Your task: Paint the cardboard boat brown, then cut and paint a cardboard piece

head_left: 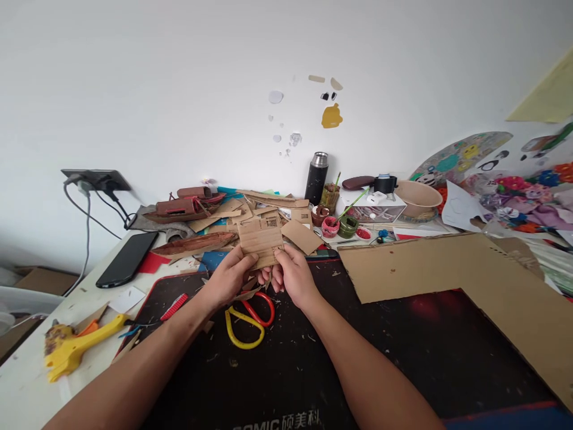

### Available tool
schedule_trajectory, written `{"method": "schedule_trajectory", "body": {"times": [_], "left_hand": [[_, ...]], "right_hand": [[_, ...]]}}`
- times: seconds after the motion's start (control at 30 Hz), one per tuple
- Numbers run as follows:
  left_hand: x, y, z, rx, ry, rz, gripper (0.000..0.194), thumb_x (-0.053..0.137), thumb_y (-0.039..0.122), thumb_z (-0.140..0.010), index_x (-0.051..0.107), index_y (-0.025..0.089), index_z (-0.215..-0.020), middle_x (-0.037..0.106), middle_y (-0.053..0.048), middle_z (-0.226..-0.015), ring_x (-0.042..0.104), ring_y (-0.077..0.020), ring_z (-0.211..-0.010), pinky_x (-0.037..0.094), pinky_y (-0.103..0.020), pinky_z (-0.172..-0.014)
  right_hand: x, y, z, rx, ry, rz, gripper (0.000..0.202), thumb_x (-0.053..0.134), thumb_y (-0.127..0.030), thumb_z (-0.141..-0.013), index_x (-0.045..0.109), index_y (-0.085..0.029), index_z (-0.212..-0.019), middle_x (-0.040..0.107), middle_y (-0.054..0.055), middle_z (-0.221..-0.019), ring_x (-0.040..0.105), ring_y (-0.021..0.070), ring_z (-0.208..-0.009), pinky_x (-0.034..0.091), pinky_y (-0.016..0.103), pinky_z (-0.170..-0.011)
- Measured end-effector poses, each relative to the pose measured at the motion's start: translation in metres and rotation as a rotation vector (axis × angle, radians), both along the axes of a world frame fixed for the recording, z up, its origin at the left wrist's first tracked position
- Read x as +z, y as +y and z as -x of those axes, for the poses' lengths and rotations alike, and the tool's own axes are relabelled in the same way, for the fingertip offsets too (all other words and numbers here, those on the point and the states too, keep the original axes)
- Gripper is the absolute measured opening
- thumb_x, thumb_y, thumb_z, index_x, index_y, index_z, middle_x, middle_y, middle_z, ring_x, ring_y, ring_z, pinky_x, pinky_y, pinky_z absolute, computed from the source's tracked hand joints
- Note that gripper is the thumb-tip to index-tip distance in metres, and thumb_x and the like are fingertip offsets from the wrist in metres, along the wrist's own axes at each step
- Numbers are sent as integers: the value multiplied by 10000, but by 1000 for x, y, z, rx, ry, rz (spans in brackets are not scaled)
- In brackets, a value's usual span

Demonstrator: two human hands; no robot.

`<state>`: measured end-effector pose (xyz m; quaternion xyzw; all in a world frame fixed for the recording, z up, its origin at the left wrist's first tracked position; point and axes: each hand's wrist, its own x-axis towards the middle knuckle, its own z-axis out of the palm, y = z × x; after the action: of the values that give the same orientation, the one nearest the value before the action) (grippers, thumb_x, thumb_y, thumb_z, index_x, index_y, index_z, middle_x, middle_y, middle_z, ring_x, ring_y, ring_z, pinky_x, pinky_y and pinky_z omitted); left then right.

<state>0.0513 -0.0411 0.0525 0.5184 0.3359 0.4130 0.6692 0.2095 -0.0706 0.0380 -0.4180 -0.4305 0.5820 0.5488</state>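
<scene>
White wall [179, 89] rises behind a pale surface [22, 388], much of which lies under a black mat [394, 352] strewn with tiny scraps. Over the mat's far part, the left fingers [249, 260] and right fingers [283, 257] are closed on a small cardboard piece [259, 240], pinching its lower edge from either side, thumbs on the near face and the other fingertips curled beneath. The piece is tilted up, its ridged face toward the person. Just on the near side of the fingers lie scissors [245, 345] with one yellow and one red handle loop; their blades are hidden. Beyond the fingers are heaped cardboard scraps [233, 209], and past them to the left sits a brown model boat [179, 208]. Well left of the fingers are a black phone [127, 260] and, nearer the person, a yellow glue gun [85, 349]. To their right lies a large cardboard sheet [412, 266]; beyond it and slightly left stand a pink paint pot [330, 227], a green paint pot [348, 227] and a black flask [316, 184].
</scene>
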Motion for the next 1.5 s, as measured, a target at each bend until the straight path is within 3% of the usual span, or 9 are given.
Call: {"method": "schedule_trajectory", "body": {"times": [0.27,0.43,0.63,0.87,1.03,1.13,1.33,1.5], "left_hand": [[-9,-2,-10,-5,-2,19,241,728,404,-882,622,188,-864,670,-27,-649,654,-189,-540,545,-309,-530],[-6,-3,-11,18,-39,90,195,743,352,-822,630,195,-846,697,-36,-673,676,-198,-569,557,-316,-558],[-1,1,-2,-3,-93,119,134,713,292,-754,616,199,-765,694,-44,-639,663,-197,-540,559,-318,-542],[2,-5,-6,13,-52,86,109,655,290,-753,589,211,-790,664,-7,-571,647,-209,-481,540,-318,-475],[-4,-10,-10,87,-28,70,89,594,290,-791,529,230,-797,623,12,-537,629,-218,-445,446,-283,-353],[-5,-7,-10,81,-12,66,144,645,313,-813,532,224,-812,628,18,-537,619,-198,-437,469,-277,-385],[-1,1,-1,-69,55,-36,300,785,432,-865,637,171,-854,717,-51,-636,660,-175,-531,495,-255,-493],[-4,3,1,-39,96,-8,336,809,463,-839,661,162,-818,717,-61,-619,655,-169,-521,475,-244,-485]], "right_hand": [[-12,6,8,-136,-15,0,298,561,-455,-951,419,-266,-770,423,-128,-433,381,81,-292,281,200,-309],[-11,7,2,-70,-7,52,262,542,-434,-921,476,-245,-752,484,-100,-445,422,83,-306,269,190,-306],[-1,2,-3,-9,-31,6,302,543,-497,-932,511,-237,-782,582,-62,-494,473,98,-323,291,194,-317],[-5,0,2,-75,-31,7,348,565,-508,-941,418,-263,-742,393,-129,-394,383,94,-274,309,209,-319],[-8,0,8,-119,-5,-2,317,558,-476,-950,414,-263,-764,388,-141,-422,355,76,-282,255,196,-306],[-10,3,8,-104,-21,12,315,536,-489,-957,417,-262,-773,393,-142,-419,363,77,-284,272,194,-306],[-7,2,3,34,-40,-7,331,590,-536,-944,446,-255,-845,496,-133,-474,458,86,-314,304,185,-325],[-6,0,4,36,-60,18,345,631,-543,-914,448,-257,-849,462,-147,-445,429,83,-301,289,183,-325]]}}
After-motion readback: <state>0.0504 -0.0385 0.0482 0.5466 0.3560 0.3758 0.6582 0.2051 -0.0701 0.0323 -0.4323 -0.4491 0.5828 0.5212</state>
